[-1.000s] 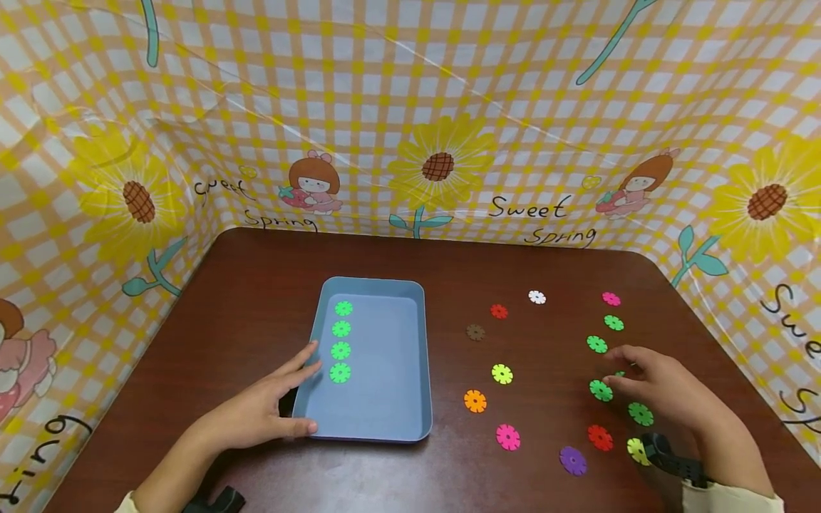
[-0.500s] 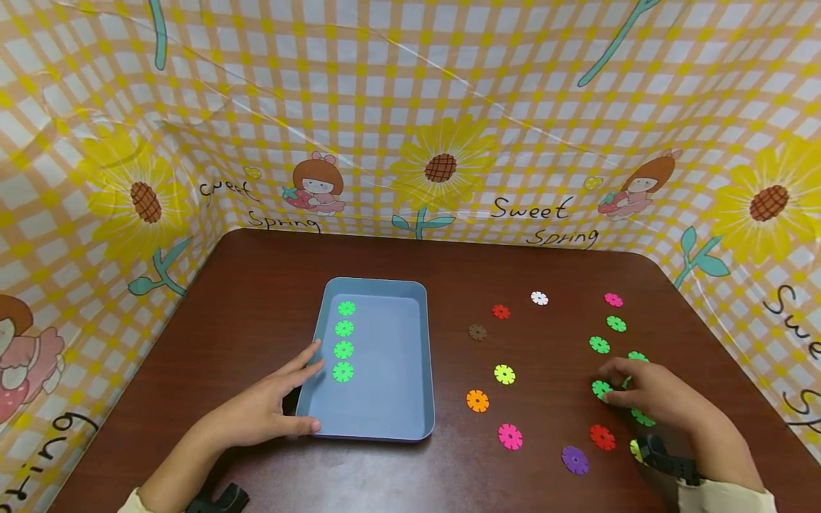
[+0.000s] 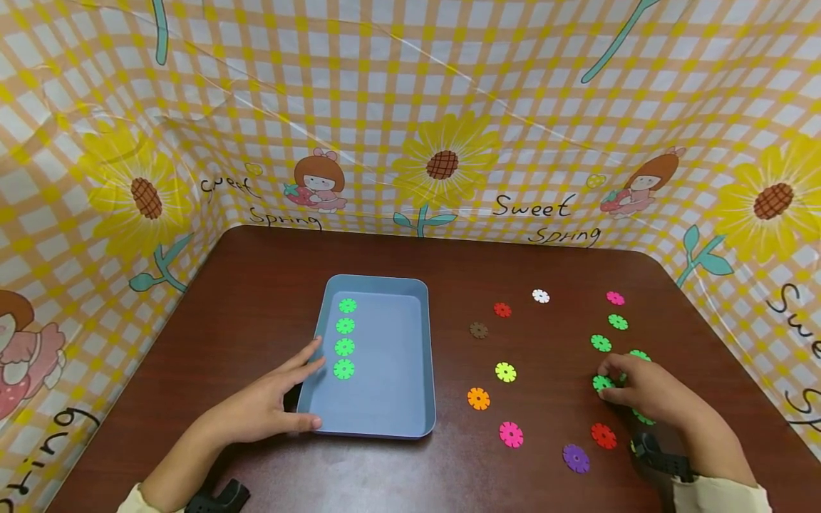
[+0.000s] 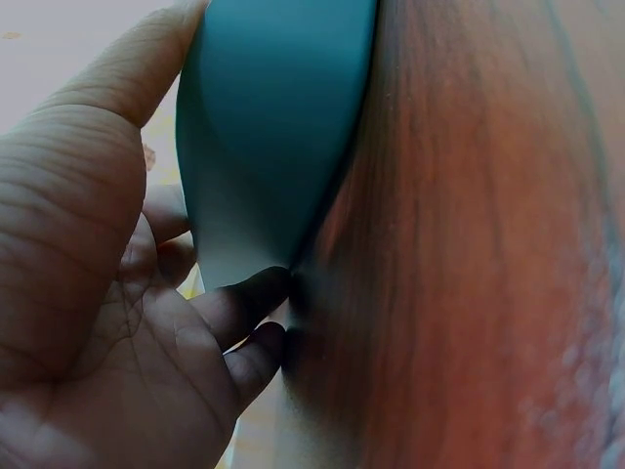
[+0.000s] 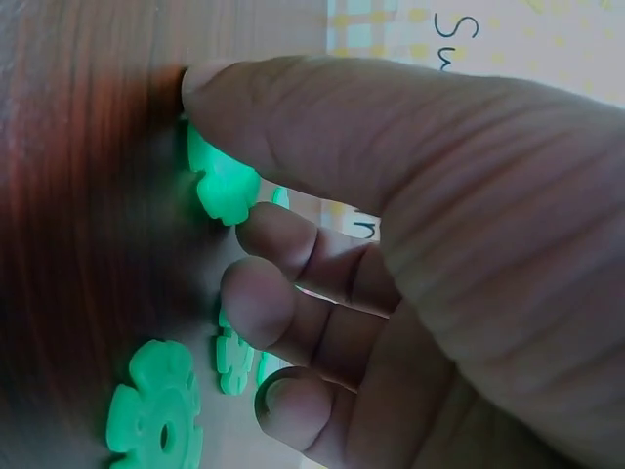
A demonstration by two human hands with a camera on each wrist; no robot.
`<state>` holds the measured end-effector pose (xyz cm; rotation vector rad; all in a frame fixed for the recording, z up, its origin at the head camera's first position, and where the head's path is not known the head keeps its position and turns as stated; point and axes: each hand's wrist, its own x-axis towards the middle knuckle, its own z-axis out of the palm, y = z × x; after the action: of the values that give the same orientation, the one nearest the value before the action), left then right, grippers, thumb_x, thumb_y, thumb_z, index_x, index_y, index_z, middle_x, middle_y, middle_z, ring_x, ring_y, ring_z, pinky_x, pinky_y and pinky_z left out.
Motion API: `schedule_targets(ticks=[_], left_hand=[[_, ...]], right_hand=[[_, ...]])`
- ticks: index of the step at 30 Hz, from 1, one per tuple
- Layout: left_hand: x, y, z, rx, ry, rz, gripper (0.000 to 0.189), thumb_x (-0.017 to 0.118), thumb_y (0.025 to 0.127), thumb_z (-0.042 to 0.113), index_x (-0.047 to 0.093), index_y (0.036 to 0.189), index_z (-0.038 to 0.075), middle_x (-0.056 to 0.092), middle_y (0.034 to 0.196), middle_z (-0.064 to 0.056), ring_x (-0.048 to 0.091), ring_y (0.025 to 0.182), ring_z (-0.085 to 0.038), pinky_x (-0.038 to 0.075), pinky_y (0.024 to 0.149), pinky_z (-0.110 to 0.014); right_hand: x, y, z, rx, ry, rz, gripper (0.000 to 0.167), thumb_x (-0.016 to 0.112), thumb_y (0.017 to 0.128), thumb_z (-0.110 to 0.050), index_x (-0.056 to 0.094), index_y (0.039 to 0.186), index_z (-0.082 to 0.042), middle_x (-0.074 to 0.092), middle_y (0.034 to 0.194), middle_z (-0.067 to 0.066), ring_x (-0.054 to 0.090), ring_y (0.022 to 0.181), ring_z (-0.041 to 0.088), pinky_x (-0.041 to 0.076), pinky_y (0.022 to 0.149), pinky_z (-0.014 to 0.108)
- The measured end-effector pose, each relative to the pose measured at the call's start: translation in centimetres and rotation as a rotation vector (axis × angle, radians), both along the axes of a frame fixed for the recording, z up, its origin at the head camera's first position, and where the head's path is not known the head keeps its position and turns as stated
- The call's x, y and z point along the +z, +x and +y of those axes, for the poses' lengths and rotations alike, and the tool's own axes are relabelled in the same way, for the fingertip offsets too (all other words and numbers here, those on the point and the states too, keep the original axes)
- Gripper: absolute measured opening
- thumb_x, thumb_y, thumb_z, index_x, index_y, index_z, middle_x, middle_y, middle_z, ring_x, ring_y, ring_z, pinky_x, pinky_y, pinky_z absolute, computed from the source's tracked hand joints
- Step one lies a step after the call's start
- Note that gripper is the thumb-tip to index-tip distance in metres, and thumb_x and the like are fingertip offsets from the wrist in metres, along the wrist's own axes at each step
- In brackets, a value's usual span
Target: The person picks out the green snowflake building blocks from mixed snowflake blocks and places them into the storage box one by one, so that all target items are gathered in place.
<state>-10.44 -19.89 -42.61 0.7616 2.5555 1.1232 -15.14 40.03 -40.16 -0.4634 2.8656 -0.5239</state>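
My left hand [image 3: 266, 406] rests at the left side of a shallow blue-grey tray [image 3: 391, 420], its fingers spread along the rim and its thumb at the near left corner. In the left wrist view the hand touches the tray's outer wall [image 4: 273, 107]. Inside the tray, several green notched discs [image 3: 344, 347] lie flat in a column. My right hand [image 3: 654, 388] is low over the table at the right, thumb and forefinger pinching the edges of a green notched disc [image 5: 229, 186]. Another green disc [image 5: 156, 415] lies beside that hand.
More notched discs lie scattered right of the tray, including orange [image 3: 478, 398], pink [image 3: 511, 434], purple [image 3: 576, 459], red [image 3: 603, 435], yellow [image 3: 505, 372], brown [image 3: 478, 330] and white [image 3: 541, 296]. A checked, flowered cloth [image 3: 359, 92] encloses the back and sides of the brown table [image 3: 269, 278].
My right hand has moved slightly left and down onto the green disc, its thumb and forefinger closing on it. My left hand has stayed at the tray.
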Motion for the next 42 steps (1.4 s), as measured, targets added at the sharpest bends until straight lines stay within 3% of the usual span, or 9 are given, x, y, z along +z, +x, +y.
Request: schedule_targets(ticks=[22,34,42], left_hand=[[0.2,0.1,0.1,0.007,-0.002,-0.001,0.094,0.077,0.084,0.049,0.034,0.154,0.003,0.006,0.167,-0.001,0.016,0.149,-0.028,0.028,0.109,-0.058],[0.2,0.0,0.1,0.004,-0.006,0.003,0.093,0.077,0.084,0.048,0.033,0.154,0.003,0.007,0.167,-0.001,0.016,0.149,-0.028,0.029,0.109,-0.058],[0.2,0.2,0.1,0.009,-0.005,-0.002,0.093,0.077,0.084,0.046,0.033,0.154,0.003,0.007,0.167,-0.001,0.017,0.149,-0.028,0.029,0.109,-0.059]], right_hand=[[-0.5,-0.2,-0.7,0.022,-0.015,0.069,0.022,0.081,0.081,-0.014,0.065,0.096,-0.012,0.058,0.081,-0.008,0.047,0.07,0.006,0.042,0.061,0.028],[-0.6,-0.3,-1.3,0.063,-0.002,0.16,0.023,0.081,0.081,-0.013,0.067,0.098,-0.011,0.062,0.092,-0.004,0.053,0.077,0.01,0.047,0.067,0.033],[-0.5,-0.2,-2.0,0.067,-0.041,0.142,0.021,0.079,0.083,-0.012,0.067,0.099,-0.011,0.063,0.094,-0.003,0.055,0.078,0.01,0.048,0.067,0.032]])
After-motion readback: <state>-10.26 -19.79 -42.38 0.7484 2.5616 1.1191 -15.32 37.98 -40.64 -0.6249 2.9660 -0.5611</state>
